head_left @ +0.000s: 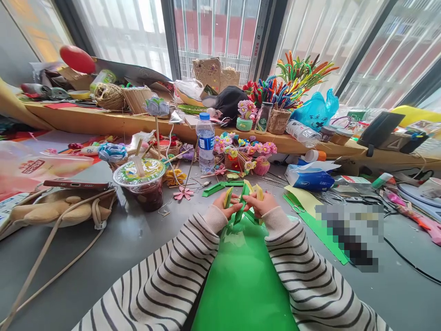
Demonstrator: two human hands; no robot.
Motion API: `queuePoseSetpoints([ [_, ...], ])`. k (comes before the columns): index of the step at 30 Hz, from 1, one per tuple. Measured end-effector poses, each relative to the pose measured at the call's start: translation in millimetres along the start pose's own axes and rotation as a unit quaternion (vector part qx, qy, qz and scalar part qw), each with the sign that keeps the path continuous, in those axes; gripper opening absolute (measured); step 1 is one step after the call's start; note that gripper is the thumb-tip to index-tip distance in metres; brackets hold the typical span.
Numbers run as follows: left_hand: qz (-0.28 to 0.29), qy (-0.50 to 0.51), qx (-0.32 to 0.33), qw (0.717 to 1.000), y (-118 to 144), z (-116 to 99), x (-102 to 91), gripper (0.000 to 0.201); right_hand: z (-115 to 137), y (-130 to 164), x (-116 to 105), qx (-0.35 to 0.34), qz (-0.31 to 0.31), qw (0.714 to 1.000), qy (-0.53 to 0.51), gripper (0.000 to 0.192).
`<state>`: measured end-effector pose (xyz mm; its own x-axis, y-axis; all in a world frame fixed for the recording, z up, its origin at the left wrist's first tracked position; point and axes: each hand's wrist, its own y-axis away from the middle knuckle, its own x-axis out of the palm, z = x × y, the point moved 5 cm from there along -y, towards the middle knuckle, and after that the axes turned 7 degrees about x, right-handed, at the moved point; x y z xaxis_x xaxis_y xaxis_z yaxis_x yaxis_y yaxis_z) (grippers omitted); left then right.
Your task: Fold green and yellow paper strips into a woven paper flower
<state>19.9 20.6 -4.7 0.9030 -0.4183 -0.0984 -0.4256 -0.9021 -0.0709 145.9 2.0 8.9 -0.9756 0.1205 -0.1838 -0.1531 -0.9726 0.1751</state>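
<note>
Green folded strip [239, 215] | both hands [264, 205] nearly closed | pinching it

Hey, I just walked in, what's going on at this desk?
A person in striped sleeves has both hands at the far end of a glossy green covering. The left hand and right hand meet at a folded green strip, with yellowish pieces also held in the fingers. More green strips lie beyond on the gray table, near a water bottle.

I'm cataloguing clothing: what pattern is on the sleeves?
Dark stripes on whitish sleeves, clearest in the head view.
</note>
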Motion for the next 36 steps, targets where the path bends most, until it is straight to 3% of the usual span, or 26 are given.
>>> queuePoseSetpoints([
  [3,0.014,0.014,-0.023,1.0,-1,3,-1.7,0.056,1,2,4,0.037,0.029,0.999,0.008,0.031],
  [7,0.03,0.001,0.015,0.999,-3,1,-2.7,0.042,6,5,6,0.034,0.018,0.999,0.013,0.03],
  [11,0.014,-0.007,0.049,0.999,-5,0,-5.1,0.036,14,5,6,-0.045,0.018,0.999,0.012,0.045],
  [14,0.005,-0.032,0.068,0.997,-4,0,-7.3,0.033,20,7,8,-0.115,0.049,0.99,0.069,0.034],
  [20,0.022,-0.083,0.02,0.996,-1,4,-8.2,0.03,20,9,6,-0.138,0.036,0.982,0.126,0.027],
  [26,0.038,-0.019,0.028,0.999,-3,4,-4.5,0.043,6,-1,4,-0.108,0.04,0.989,0.094,0.032],
  [31,0.052,-0.076,0.03,0.995,-4,8,-3.0,0.031,8,0,3,-0.112,0.042,0.987,0.107,0.033],
  [36,-0.003,-0.053,-0.014,0.999,-1,4,-8.6,0.031,13,-1,-15,-0.069,0.033,0.984,0.158,0.035],
])
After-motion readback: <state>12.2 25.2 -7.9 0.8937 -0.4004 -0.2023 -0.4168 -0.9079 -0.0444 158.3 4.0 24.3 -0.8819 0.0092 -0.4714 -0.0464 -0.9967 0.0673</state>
